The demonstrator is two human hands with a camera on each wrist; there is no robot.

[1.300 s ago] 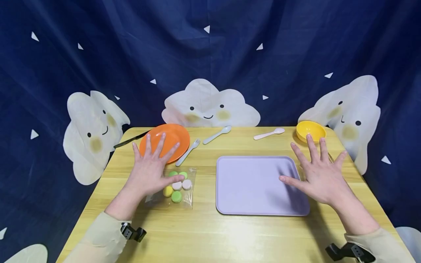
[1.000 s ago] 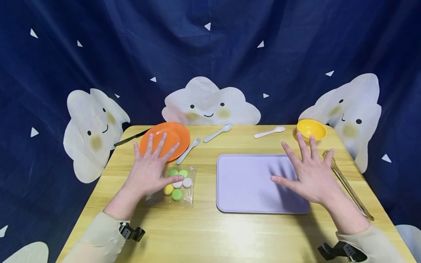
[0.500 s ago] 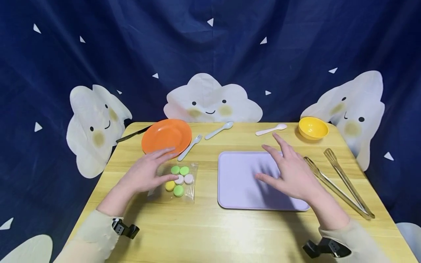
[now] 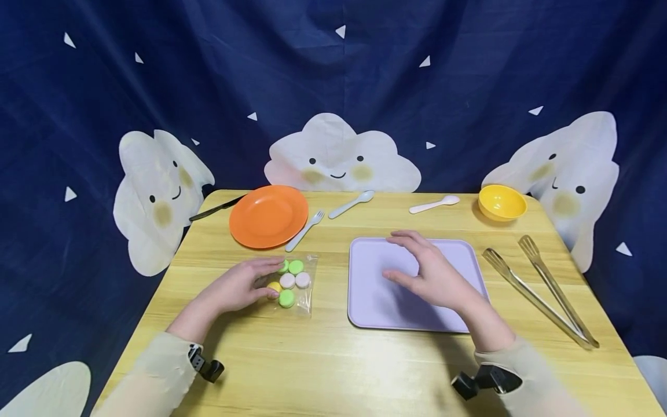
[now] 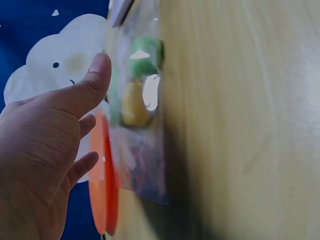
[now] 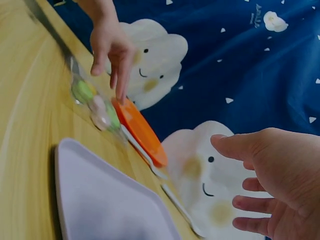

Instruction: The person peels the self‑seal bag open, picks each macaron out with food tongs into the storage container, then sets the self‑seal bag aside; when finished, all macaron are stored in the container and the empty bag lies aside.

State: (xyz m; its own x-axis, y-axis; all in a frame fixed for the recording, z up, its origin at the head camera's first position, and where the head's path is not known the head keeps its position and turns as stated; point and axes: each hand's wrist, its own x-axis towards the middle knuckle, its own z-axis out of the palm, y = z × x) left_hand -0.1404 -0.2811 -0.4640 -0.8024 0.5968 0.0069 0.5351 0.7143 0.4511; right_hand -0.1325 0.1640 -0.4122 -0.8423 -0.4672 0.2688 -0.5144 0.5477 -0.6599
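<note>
Left hand (image 4: 239, 286) is held just over the clear bag (image 4: 304, 299) of coloured discs (image 4: 287, 281); thumb and fingers are parted, nothing gripped. The bag is laid on the table (image 4: 292, 365), nearer than the orange plate (image 4: 268, 216). Right hand (image 4: 438, 272) is poised over the purple tray (image 4: 370, 289), fingers relaxed, nothing grasped.

Navy cloth: I am facing a navy fabric backdrop (image 4: 385, 69), which is hanging in soft folds beyond the table and wrapping round both sides.
Clouds: A middle cloud print (image 4: 333, 136) is smiling at me, while a left cloud print (image 4: 138, 156) and a right cloud print (image 4: 578, 145) are bending with the fabric.
Triangles: Small white triangles (image 4: 341, 31) are dotting the navy.
Tabletop: I am looking down on a pale wood-grain tabletop (image 4: 292, 370), its far corners rounding off.
Light: A glare patch (image 4: 385, 353) is shining on its near part.
</note>
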